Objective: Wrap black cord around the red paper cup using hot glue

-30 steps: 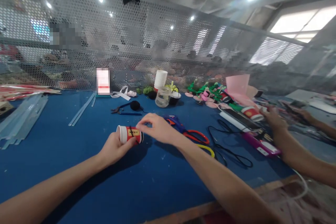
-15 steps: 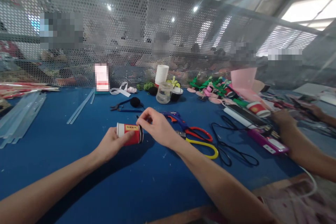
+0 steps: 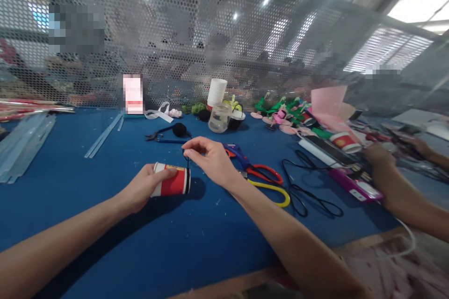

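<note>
My left hand (image 3: 140, 188) grips a small red paper cup (image 3: 173, 182) lying on its side just above the blue table (image 3: 105, 224). The cup has a white rim on the left and a black band at its right end. My right hand (image 3: 212, 161) is closed in a pinch on a thin black strand (image 3: 187, 161) that runs down to the cup's right end. Both hands meet at the middle of the table.
Scissors with red and yellow handles (image 3: 266, 182) and a blue glue gun (image 3: 236, 153) lie right of my hands. Black cord (image 3: 308, 191), a clear jar (image 3: 218, 124), white cups (image 3: 216, 93) and craft pieces sit behind. Another person's arm (image 3: 400, 191) reaches in at right. Mesh screen (image 3: 175, 46) at the back.
The cup has turned in my left hand so the plain red side faces up. My right hand has lifted slightly, pulling the black strand up from the cup's end.
</note>
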A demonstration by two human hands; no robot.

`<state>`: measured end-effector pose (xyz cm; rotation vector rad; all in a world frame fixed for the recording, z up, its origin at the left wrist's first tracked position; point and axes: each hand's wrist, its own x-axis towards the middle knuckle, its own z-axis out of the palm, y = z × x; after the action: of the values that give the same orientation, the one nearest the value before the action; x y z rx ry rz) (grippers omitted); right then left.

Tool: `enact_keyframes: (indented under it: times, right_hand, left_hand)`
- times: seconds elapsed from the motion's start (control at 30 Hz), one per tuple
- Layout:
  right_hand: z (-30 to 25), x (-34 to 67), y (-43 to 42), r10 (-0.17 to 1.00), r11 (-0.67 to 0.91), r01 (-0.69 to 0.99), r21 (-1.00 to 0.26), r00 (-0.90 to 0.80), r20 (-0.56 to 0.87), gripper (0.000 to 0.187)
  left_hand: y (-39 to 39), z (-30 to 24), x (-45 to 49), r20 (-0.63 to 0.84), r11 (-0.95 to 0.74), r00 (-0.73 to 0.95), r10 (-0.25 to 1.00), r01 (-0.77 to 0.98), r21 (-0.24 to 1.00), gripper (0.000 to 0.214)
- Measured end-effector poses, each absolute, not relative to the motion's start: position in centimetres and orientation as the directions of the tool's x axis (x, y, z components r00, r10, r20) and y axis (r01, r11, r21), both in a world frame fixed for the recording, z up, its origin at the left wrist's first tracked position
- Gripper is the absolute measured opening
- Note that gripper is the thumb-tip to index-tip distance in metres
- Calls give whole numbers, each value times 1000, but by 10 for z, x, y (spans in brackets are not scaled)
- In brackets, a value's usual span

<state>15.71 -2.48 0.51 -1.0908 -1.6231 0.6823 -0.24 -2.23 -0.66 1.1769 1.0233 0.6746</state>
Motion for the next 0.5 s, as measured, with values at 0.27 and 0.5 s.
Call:
enact_keyframes:
  times: [0.27,0.5]
  right_hand:
    - [1,155,-23,916,394,402,-827,-95,390,9]
    - [2,154,-24,940,337,430,-837,-97,328,9]
  left_hand:
    - [-24,-12,-6,-180,97,429,885,208,973,27]
    - [-26,-10,-6,-145,67,415,898,198,978,26]
